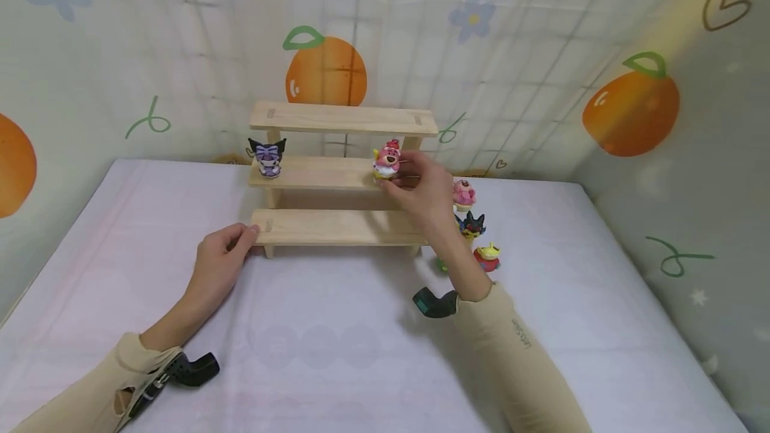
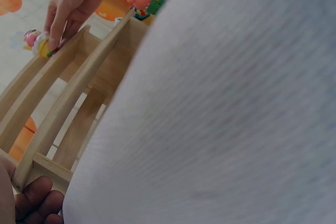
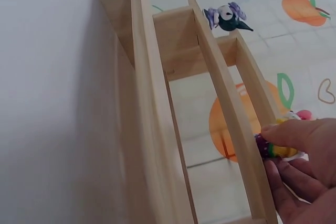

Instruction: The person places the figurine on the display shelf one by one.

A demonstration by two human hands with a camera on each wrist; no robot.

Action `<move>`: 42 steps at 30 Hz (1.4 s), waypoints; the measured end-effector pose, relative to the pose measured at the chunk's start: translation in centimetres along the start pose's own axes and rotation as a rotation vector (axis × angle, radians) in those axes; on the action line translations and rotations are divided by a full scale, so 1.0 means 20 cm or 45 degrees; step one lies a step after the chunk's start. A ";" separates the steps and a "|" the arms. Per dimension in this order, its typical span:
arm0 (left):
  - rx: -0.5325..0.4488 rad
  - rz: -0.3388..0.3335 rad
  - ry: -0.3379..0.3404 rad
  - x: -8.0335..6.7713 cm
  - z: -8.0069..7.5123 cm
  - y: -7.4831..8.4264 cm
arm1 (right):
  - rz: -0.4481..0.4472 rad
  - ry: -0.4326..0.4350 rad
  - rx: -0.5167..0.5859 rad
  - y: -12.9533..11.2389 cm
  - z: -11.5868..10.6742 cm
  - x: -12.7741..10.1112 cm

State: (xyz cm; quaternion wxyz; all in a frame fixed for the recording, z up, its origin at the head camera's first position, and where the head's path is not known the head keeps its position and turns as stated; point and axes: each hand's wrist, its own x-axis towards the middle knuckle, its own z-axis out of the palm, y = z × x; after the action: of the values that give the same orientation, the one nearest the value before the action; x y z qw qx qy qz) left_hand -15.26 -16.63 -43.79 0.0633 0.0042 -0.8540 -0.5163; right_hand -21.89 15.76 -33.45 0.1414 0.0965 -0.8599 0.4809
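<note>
A three-step wooden display shelf stands on the table. My right hand pinches a pink bear figurine at the right part of the middle step; the right wrist view shows its purple and yellow base against the board's edge. My left hand grips the left end of the bottom step, and its curled fingers show below the wood in the left wrist view. On the middle step's left end sits a purple figurine with a black pointed hood.
Right of the shelf, partly behind my right forearm, several figurines stand on the white-covered table: a pink one, a black-eared one and a yellow-and-red one. A fruit-printed curtain hangs behind.
</note>
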 end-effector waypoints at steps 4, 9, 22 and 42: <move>0.006 -0.011 -0.003 0.00 0.00 0.00 | -0.016 -0.007 0.021 -0.02 0.06 0.02; 0.015 -0.013 0.001 0.00 0.00 0.00 | -0.014 -0.025 0.022 -0.05 0.13 0.03; 0.017 0.002 0.009 0.00 -0.01 -0.01 | -0.121 -0.039 0.098 -0.13 0.33 0.04; -0.006 0.009 -0.003 0.00 0.00 -0.02 | -0.143 -0.060 0.023 -0.22 0.46 0.05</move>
State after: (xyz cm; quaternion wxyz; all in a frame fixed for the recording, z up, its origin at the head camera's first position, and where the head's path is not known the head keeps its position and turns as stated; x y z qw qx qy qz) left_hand -15.37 -16.78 -44.09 0.0641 0.0006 -0.8530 -0.5180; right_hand -22.83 5.68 -34.24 0.1469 0.1572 -0.8518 0.4777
